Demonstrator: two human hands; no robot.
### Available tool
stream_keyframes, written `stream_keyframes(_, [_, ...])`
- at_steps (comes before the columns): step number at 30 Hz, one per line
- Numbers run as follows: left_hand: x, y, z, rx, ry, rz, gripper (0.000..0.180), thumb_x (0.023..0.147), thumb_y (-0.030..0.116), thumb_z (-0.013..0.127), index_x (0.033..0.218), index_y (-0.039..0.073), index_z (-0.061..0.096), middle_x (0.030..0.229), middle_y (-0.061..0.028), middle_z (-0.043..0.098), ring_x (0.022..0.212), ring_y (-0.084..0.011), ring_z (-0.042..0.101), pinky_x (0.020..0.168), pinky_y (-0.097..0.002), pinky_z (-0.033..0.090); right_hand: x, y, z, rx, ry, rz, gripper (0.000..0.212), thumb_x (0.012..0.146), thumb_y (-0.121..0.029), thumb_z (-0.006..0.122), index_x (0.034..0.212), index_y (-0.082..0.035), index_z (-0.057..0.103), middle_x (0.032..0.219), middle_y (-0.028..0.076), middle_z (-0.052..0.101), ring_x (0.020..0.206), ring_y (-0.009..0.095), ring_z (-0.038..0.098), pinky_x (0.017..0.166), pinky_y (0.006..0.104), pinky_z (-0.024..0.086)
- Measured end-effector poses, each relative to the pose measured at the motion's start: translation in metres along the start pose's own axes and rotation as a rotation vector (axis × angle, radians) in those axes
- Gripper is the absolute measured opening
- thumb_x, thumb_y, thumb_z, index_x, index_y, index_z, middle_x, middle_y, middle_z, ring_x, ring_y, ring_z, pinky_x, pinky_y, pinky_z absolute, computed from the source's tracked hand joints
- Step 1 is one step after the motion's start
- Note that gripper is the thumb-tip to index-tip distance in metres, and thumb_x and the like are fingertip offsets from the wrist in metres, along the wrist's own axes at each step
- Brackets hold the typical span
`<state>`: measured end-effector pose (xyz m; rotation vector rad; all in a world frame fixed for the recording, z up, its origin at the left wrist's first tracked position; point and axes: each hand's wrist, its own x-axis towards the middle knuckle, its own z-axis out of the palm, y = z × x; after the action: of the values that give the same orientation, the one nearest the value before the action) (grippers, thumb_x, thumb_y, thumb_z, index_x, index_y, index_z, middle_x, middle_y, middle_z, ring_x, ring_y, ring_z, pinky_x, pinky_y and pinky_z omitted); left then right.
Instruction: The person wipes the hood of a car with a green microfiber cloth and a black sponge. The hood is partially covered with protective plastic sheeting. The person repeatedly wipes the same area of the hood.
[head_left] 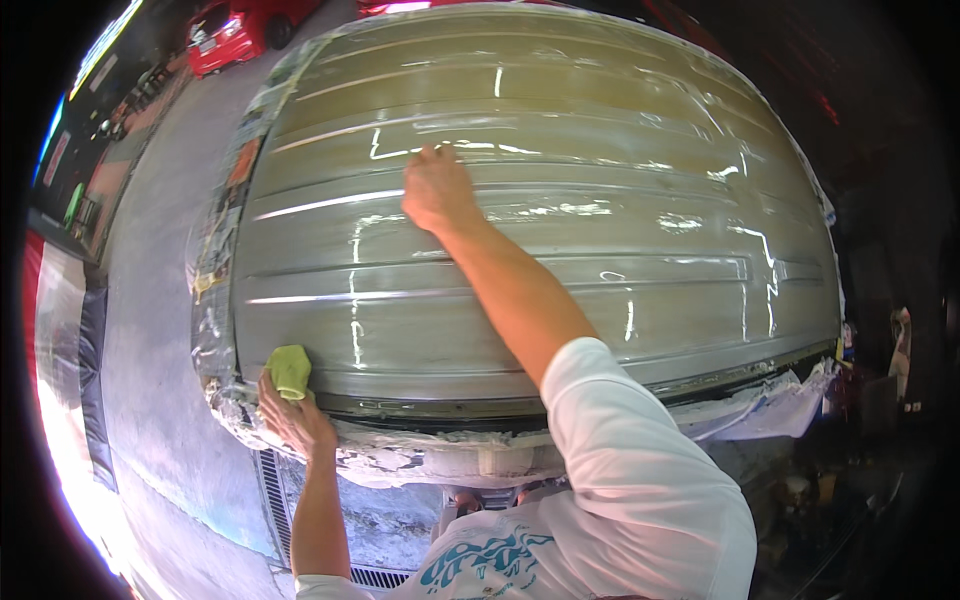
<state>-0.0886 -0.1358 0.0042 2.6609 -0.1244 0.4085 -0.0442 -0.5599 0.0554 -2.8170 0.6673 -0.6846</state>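
Observation:
Below me spreads a wet, ribbed vehicle roof [600, 232], greyish and olive, with bright light reflections along its ridges. At its near left corner my left hand [293, 418] grips a yellow-green sponge [289, 372], fingers wrapped round its lower side. My right arm reaches far across the panel. There my right hand [438, 188] is pressed down on the surface with its fingers curled and close together. Whatever lies under those fingers, if anything, is hidden.
Crumpled plastic and paper masking [440, 462] wraps the roof's edges. To the left is a grey concrete floor [165, 330], with a drain grate [272, 490] near my left arm. A red car [228, 38] stands at the far left. Dark clutter fills the right side.

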Motion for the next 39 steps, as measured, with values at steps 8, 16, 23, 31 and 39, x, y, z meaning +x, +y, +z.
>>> stream_keyframes(8, [0.0, -0.001, -0.015, 0.011, -0.055, -0.003, 0.072, 0.093, 0.024, 0.069, 0.159, 0.012, 0.041, 0.158, -0.0145, 0.048, 0.151, -0.0371, 0.038, 0.123, -0.0589, 0.026, -0.049, 0.147, -0.071, -0.121, 0.019, 0.088, 0.029, 0.104, -0.015, 0.05, 0.114, 0.001, 0.072, 0.12, 0.029, 0.069, 0.117, 0.046, 0.063, 0.1, 0.0572, 0.052])
stream_keyframes(16, [-0.002, 0.005, -0.021, -0.049, -0.108, 0.081, 0.079, 0.085, 0.02, 0.068, 0.159, 0.011, 0.041, 0.16, -0.0174, 0.044, 0.151, -0.0438, 0.036, 0.118, -0.063, 0.026, -0.044, 0.084, -0.039, -0.179, 0.125, 0.136, 0.024, 0.102, -0.017, 0.057, 0.112, -0.002, 0.073, 0.123, 0.024, 0.068, 0.118, 0.046, 0.061, 0.103, 0.0559, 0.052])
stream_keyframes(23, [-0.001, 0.001, -0.029, -0.14, -0.167, 0.08, 0.081, 0.084, 0.023, 0.068, 0.159, 0.006, 0.042, 0.161, -0.0212, 0.042, 0.152, -0.0453, 0.034, 0.119, -0.0638, 0.023, 0.049, -0.183, 0.083, -0.136, -0.144, -0.119, 0.027, 0.092, -0.014, 0.064, 0.112, 0.0, 0.076, 0.122, 0.019, 0.068, 0.12, 0.038, 0.062, 0.107, 0.05, 0.05])
stream_keyframes(31, [0.008, -0.002, -0.026, -0.168, -0.13, 0.155, 0.079, 0.084, 0.022, 0.065, 0.158, 0.004, 0.042, 0.159, -0.0219, 0.045, 0.151, -0.0467, 0.036, 0.119, -0.064, 0.023, 0.102, -0.206, 0.118, 0.003, -0.344, -0.428, 0.028, 0.104, -0.018, 0.054, 0.124, -0.008, 0.072, 0.141, 0.012, 0.065, 0.128, 0.035, 0.062, 0.106, 0.0512, 0.051])
stream_keyframes(39, [0.001, 0.003, -0.027, -0.137, -0.198, 0.075, 0.082, 0.083, 0.02, 0.066, 0.16, 0.005, 0.039, 0.163, -0.0234, 0.039, 0.153, -0.0486, 0.032, 0.119, -0.067, 0.022, 0.063, 0.068, -0.029, -0.116, -0.579, -0.388, 0.049, 0.115, -0.027, 0.044, 0.163, -0.014, 0.046, 0.174, 0.01, 0.036, 0.162, 0.034, 0.028, 0.133, 0.0466, 0.025])
